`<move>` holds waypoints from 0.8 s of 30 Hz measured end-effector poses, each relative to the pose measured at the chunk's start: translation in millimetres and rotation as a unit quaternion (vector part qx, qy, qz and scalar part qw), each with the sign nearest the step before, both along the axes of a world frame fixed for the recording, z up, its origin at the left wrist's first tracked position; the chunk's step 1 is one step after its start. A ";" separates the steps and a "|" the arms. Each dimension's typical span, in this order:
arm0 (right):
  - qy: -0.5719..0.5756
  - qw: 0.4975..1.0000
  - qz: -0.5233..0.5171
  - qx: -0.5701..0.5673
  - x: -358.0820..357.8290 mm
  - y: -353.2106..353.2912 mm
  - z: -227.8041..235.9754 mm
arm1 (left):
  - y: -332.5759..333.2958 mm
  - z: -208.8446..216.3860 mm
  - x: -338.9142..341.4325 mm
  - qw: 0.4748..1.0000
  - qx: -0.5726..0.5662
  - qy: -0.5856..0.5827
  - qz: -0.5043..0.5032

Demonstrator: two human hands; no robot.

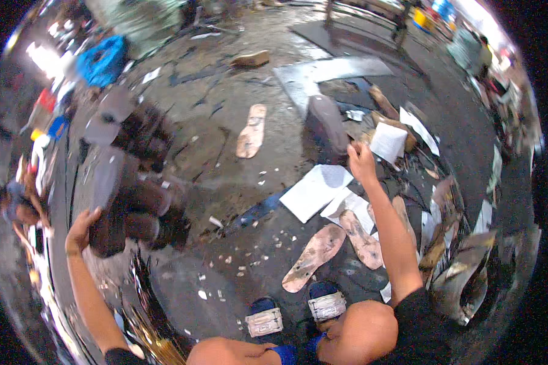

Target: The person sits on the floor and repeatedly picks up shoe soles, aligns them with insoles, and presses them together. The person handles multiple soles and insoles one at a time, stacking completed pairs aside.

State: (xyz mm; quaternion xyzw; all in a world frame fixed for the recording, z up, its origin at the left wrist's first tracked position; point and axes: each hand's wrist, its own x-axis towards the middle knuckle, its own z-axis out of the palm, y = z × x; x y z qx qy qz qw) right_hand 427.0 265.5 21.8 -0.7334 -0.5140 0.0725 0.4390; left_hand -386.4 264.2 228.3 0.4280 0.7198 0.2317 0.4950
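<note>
On the left, my left hand (82, 230) is closed at the edge of a dark grey shoe sole (111, 176), which belongs to a blurred pile of dark soles (155, 198). Part of its grip is hidden. My right hand (362, 163) has its fingers pinched together at the edge of another dark sole (327, 121), tilted above the ground. Pale, stained insoles (313, 258) lie near my feet, and a single pale insole (251, 131) rests farther out in the middle.
White sheets (315, 191) lie below my right hand. Scraps and a folded white piece (388, 141) are heaped to its right. A grey L-shaped sheet (310, 76) lies farther off. At the far left are a blue bag (102, 61) and another person (21, 204).
</note>
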 end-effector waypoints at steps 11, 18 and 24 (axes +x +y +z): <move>0.228 0.885 0.025 -0.404 22.1 68.2 -28.4 | -165.7 31.4 163.9 0.742 0.418 0.515 -0.096; 0.006 0.924 -0.033 -0.380 -40.8 76.8 -23.7 | -145.1 -51.2 321.0 0.844 0.326 0.293 -0.308; 0.350 0.868 0.232 -0.265 -153.7 -34.9 3.5 | -102.4 -130.2 400.3 0.965 0.205 -0.138 -0.089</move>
